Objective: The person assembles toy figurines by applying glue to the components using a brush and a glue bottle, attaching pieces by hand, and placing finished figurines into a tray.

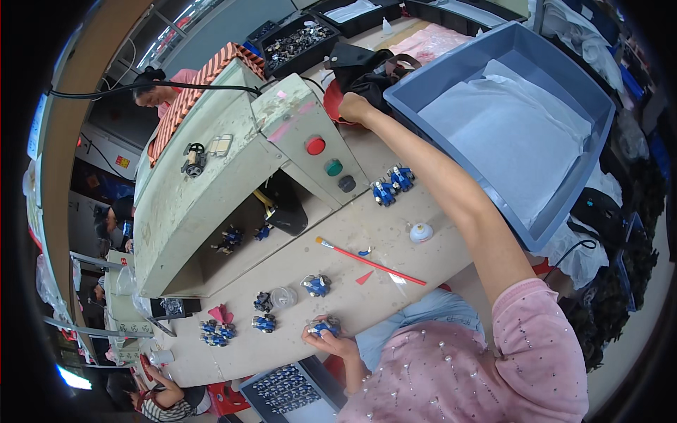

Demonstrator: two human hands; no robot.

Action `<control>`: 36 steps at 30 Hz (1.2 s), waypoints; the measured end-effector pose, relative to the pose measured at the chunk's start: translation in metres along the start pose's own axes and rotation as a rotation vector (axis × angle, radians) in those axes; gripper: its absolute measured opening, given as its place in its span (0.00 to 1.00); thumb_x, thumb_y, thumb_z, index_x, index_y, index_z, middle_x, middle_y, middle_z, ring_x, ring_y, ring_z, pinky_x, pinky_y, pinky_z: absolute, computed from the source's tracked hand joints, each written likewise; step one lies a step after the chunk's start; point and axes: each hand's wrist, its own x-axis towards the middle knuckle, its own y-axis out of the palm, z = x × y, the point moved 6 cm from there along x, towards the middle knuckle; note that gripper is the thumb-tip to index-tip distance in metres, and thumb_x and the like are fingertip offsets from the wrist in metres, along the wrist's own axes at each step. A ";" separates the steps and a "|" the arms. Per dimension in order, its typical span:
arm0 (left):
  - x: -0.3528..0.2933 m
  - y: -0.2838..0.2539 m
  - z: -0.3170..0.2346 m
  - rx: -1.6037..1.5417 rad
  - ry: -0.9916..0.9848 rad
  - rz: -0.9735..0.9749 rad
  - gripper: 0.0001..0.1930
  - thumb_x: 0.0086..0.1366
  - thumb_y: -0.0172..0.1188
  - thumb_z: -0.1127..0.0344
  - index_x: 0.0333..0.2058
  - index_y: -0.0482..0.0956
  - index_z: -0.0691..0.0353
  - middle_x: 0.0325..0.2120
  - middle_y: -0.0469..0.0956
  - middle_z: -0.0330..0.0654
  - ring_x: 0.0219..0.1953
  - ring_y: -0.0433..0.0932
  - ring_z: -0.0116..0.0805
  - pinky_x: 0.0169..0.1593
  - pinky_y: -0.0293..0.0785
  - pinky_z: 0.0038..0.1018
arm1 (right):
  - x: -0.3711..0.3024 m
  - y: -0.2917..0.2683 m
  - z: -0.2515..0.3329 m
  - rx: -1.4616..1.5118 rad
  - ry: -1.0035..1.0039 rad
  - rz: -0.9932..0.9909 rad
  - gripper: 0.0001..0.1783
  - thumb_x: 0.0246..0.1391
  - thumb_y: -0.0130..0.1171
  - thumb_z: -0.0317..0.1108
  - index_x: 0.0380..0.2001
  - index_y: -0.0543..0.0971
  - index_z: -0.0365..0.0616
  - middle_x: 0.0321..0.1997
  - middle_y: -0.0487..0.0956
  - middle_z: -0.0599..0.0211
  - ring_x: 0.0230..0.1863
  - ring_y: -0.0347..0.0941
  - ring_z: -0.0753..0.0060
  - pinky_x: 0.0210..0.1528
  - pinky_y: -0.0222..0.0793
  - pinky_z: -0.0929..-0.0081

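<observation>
My left hand (331,342) is closed around a blue toy vehicle (325,326) with dark wheels, held over the front edge of the bench. My right arm stretches far across the bench. At its end my right hand (356,108) reaches to a red bowl-like container (333,104) beside a dark bag; its fingers are hidden. Near my left hand stand another blue toy vehicle (316,285), one more toy vehicle (264,322), a round clear tub (283,297) and a cluster of blue toys (216,333). A red-handled brush (370,261) lies on the bench between my arms.
A large grey-blue tray (451,77) lined with white sheets lies beyond my right arm. A pale green machine (211,183) with push buttons (315,145) arches over the bench. A white squeeze bottle (420,233) stands near my right arm. A lower tray (321,398) holds rows of toys. Other people sit nearby.
</observation>
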 end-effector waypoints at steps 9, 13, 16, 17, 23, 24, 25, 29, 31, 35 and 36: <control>0.007 0.000 -0.008 -0.057 -0.119 0.053 0.22 0.62 0.47 0.54 0.49 0.58 0.63 0.34 0.71 0.49 0.21 0.69 0.28 0.16 0.64 0.19 | -0.254 -0.090 0.003 0.672 -0.102 -0.209 0.15 0.62 0.41 0.30 0.43 0.76 0.35 0.32 0.80 0.65 0.35 0.75 0.76 0.41 0.69 0.78; 0.021 -0.002 -0.009 -0.164 -0.248 -0.038 0.16 0.63 0.44 0.58 0.44 0.61 0.62 0.35 0.72 0.49 0.24 0.71 0.31 0.19 0.66 0.21 | -0.310 -0.071 -0.037 0.696 0.032 0.018 0.14 0.59 0.47 0.27 0.47 0.73 0.36 0.40 0.78 0.63 0.43 0.73 0.75 0.47 0.67 0.78; 0.028 0.014 -0.028 -0.267 -0.338 -0.029 0.15 0.65 0.44 0.60 0.45 0.63 0.62 0.37 0.72 0.49 0.31 0.72 0.34 0.27 0.70 0.25 | -0.332 -0.043 -0.053 0.623 -0.040 0.019 0.18 0.54 0.53 0.25 0.50 0.71 0.37 0.48 0.75 0.62 0.51 0.70 0.73 0.52 0.63 0.76; 0.029 0.025 -0.037 -0.350 -0.397 0.018 0.15 0.65 0.45 0.60 0.46 0.63 0.63 0.38 0.72 0.49 0.32 0.72 0.35 0.29 0.70 0.27 | -0.336 -0.033 -0.055 0.630 -0.044 0.029 0.26 0.47 0.60 0.24 0.52 0.70 0.38 0.52 0.74 0.62 0.54 0.68 0.71 0.56 0.61 0.73; 0.013 0.077 -0.060 -0.570 -0.569 0.385 0.15 0.66 0.49 0.64 0.48 0.65 0.65 0.42 0.73 0.49 0.39 0.74 0.36 0.40 0.70 0.29 | -0.335 0.007 -0.053 0.462 -0.041 -0.041 0.25 0.41 0.64 0.23 0.47 0.75 0.40 0.49 0.76 0.61 0.52 0.71 0.66 0.56 0.63 0.71; 0.010 0.077 -0.060 -0.578 -0.563 0.380 0.15 0.66 0.49 0.64 0.48 0.65 0.65 0.42 0.73 0.49 0.39 0.74 0.36 0.40 0.70 0.29 | -0.333 0.008 -0.054 0.443 -0.037 -0.053 0.23 0.41 0.64 0.23 0.45 0.76 0.41 0.47 0.77 0.61 0.50 0.72 0.65 0.55 0.64 0.71; 0.006 0.078 -0.060 -0.595 -0.581 0.404 0.15 0.66 0.49 0.65 0.48 0.65 0.65 0.42 0.73 0.49 0.41 0.73 0.35 0.43 0.70 0.29 | -0.334 0.007 -0.052 0.439 -0.046 -0.050 0.23 0.41 0.64 0.23 0.45 0.76 0.41 0.47 0.77 0.61 0.50 0.72 0.65 0.55 0.64 0.71; 0.004 0.069 -0.053 -0.620 -0.627 0.410 0.14 0.66 0.48 0.69 0.50 0.65 0.64 0.44 0.72 0.48 0.48 0.72 0.33 0.51 0.69 0.30 | -0.342 -0.003 -0.006 0.397 -0.088 -0.002 0.21 0.39 0.62 0.20 0.42 0.78 0.41 0.44 0.78 0.61 0.47 0.74 0.64 0.51 0.66 0.74; 0.007 0.067 -0.049 -0.550 -0.663 0.378 0.17 0.66 0.50 0.67 0.51 0.65 0.67 0.44 0.73 0.51 0.46 0.74 0.38 0.53 0.70 0.37 | -0.348 -0.010 0.021 0.403 -0.150 0.066 0.21 0.38 0.62 0.20 0.41 0.78 0.40 0.44 0.78 0.60 0.46 0.74 0.64 0.50 0.67 0.74; 0.021 0.087 -0.054 -0.631 -0.730 0.421 0.17 0.67 0.49 0.67 0.51 0.66 0.68 0.45 0.73 0.51 0.48 0.73 0.38 0.54 0.70 0.36 | -0.363 0.001 0.043 0.768 -0.115 0.208 0.26 0.43 0.66 0.25 0.48 0.72 0.38 0.42 0.79 0.58 0.44 0.75 0.68 0.47 0.69 0.74; 0.022 0.096 -0.058 -0.681 -0.737 0.514 0.17 0.67 0.49 0.67 0.52 0.66 0.68 0.46 0.73 0.51 0.50 0.73 0.39 0.54 0.69 0.36 | -0.364 0.007 0.044 0.984 -0.032 0.229 0.29 0.45 0.67 0.28 0.51 0.69 0.37 0.41 0.79 0.57 0.44 0.76 0.69 0.46 0.70 0.74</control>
